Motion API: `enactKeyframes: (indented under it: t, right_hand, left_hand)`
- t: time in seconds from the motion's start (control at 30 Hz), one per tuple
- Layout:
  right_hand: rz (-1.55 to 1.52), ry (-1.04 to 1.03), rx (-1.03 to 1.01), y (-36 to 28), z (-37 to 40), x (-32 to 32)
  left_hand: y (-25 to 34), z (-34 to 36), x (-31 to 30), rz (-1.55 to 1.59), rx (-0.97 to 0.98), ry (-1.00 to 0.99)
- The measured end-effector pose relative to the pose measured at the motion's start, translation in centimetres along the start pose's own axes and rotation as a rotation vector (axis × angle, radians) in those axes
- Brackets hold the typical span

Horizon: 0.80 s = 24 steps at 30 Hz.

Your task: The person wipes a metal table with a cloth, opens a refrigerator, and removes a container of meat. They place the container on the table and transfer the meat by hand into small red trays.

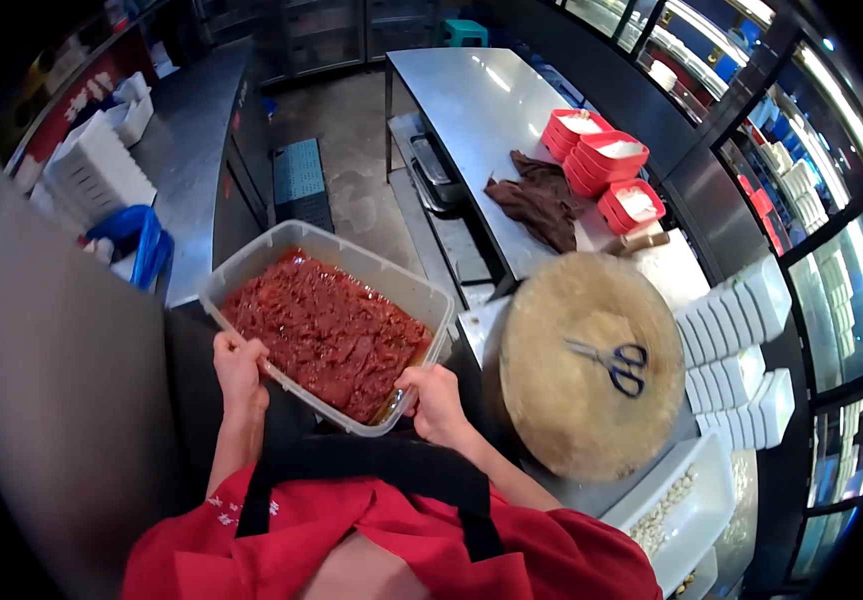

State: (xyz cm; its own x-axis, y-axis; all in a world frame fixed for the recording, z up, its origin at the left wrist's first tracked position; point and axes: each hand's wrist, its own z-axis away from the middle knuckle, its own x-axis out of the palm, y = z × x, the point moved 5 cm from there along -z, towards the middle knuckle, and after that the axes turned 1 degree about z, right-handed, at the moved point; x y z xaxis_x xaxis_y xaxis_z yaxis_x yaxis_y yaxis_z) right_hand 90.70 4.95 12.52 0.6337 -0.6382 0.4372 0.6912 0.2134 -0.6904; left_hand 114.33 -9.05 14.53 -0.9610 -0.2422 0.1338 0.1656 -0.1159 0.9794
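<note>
A clear plastic tub [419,284] full of dark red sliced meat [326,325] is held in front of my body, its long sides slanting down to the right. My left hand [241,368] grips the near left corner of the rim. At the near right corner, my right hand [435,398] is closed on the tub's edge. Some reddish liquid shows along the inside walls. Right of the tub lies a round wooden chopping block [561,420], with dark-handled scissors [623,366] on top, apart from both hands.
A steel table [451,80] ahead bears a brown cloth [541,200] and red containers [606,160]. Stacked white trays [741,315] and a white bin [686,510] stand right. A left counter [191,160] holds white baskets [101,170] and a blue bag [151,245]. Glass-fronted shelves line the right.
</note>
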Motion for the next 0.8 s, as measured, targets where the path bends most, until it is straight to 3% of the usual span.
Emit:
enactKeyframes:
  t: [0.1, 0.2, 0.33, 0.5, 0.67, 0.73, 0.77, 0.8]
  right_hand:
    - [-0.054, 0.038, -0.058, -4.3, -5.5, 3.4]
    - [-0.192, 0.042, -0.142, -8.3, -9.3, 5.0]
    - [-0.231, 0.209, -0.273, -14.2, -14.4, 6.9]
    - [-0.309, 0.244, -0.415, -21.8, -23.8, 8.3]
    - [-0.311, 0.288, -0.408, -24.9, -33.0, 8.8]
    - [-0.071, 0.247, -0.225, -25.3, -35.9, 8.5]
    - [-0.006, 0.315, -0.337, -25.9, -37.0, 7.8]
    - [0.462, 0.463, -0.556, -28.3, -36.9, 6.6]
  left_hand:
    - [2.2, -7.3, 6.8, 0.023, -0.093, -0.128]
    - [4.5, -13.0, 14.6, 0.012, -0.065, -0.259]
    - [6.1, -20.5, 25.2, -0.013, -0.02, -0.463]
    - [5.3, -30.0, 40.0, -0.013, -0.052, -0.64]
    - [3.5, -38.3, 52.2, -0.084, -0.103, -0.791]
    - [3.0, -40.8, 56.6, -0.189, -0.063, -0.827]
    - [1.6, -43.4, 59.1, -0.142, -0.083, -0.839]
    - [1.3, -45.4, 61.6, -0.166, -0.113, -0.909]
